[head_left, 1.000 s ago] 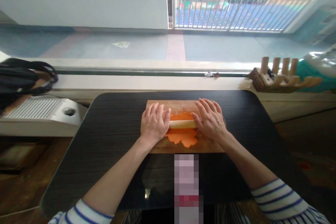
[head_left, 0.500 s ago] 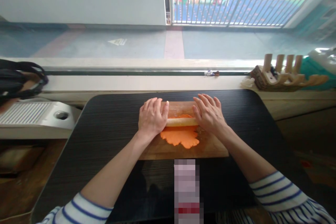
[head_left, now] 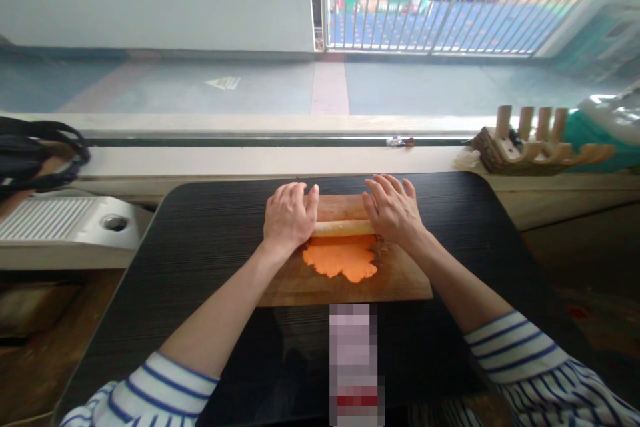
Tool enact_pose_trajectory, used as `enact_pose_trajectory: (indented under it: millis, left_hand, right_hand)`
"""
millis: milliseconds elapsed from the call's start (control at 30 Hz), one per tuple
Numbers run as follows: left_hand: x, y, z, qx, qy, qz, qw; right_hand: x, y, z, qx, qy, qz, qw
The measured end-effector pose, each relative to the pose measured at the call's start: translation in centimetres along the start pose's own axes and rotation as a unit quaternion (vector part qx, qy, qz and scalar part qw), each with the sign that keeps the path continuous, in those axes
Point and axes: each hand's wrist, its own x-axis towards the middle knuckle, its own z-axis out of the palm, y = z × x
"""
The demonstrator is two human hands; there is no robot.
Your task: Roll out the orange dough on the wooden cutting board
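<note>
A pale wooden rolling pin [head_left: 344, 229] lies crosswise over a flattened orange sheet of dough or clay [head_left: 343, 259] with a ragged near edge. My left hand [head_left: 291, 215] is closed over the pin's left end, its thumb pointing forward. Over the right end rests my right hand [head_left: 395, 207], palm down on the pin, fingers curved forward and slightly apart. Both pin ends are hidden by the hands. Under everything is a wooden board [head_left: 400, 285]. A narrow strip of orange shows beyond the pin.
The board lies on a black table [head_left: 210, 240]. Beyond it runs a white window ledge [head_left: 250, 160] with a wooden rack [head_left: 530, 143] at the right. A small wrapper [head_left: 397, 142] lies by the window. Near the front edge is a pixelated patch [head_left: 353, 360].
Both hands and the rolling pin have shifted slightly forward over the orange sheet. The hands keep the same hold. The whole view has moved a little.
</note>
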Motion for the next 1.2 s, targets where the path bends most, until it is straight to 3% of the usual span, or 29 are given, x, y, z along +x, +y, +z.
enact_pose_trajectory:
  millis: [333,500,767,933,1200]
  left_hand:
    - [0.9,0.0,0.0,0.010,0.002,-0.012,1.000]
    - [0.5,-0.2,-0.1,-0.010,0.005,-0.024,1.000]
    - [-2.2,-0.4,-0.7,-0.059,0.028,0.019,0.998]
    - [-3.7,-0.8,-1.0,-0.089,0.044,0.036,0.994]
    - [-7.9,-2.4,-3.3,-0.119,0.138,-0.034,0.983]
  right_hand:
    - [1.1,0.0,-0.1,0.012,0.010,0.020,1.000]
    - [0.0,-0.1,-0.5,0.007,0.008,0.014,1.000]
    - [-4.0,0.5,-1.0,0.047,-0.032,-0.131,0.990]
    - [-5.2,0.6,-1.4,0.043,-0.071,-0.186,0.979]
    - [-5.7,0.5,-0.7,0.080,-0.066,-0.141,0.985]
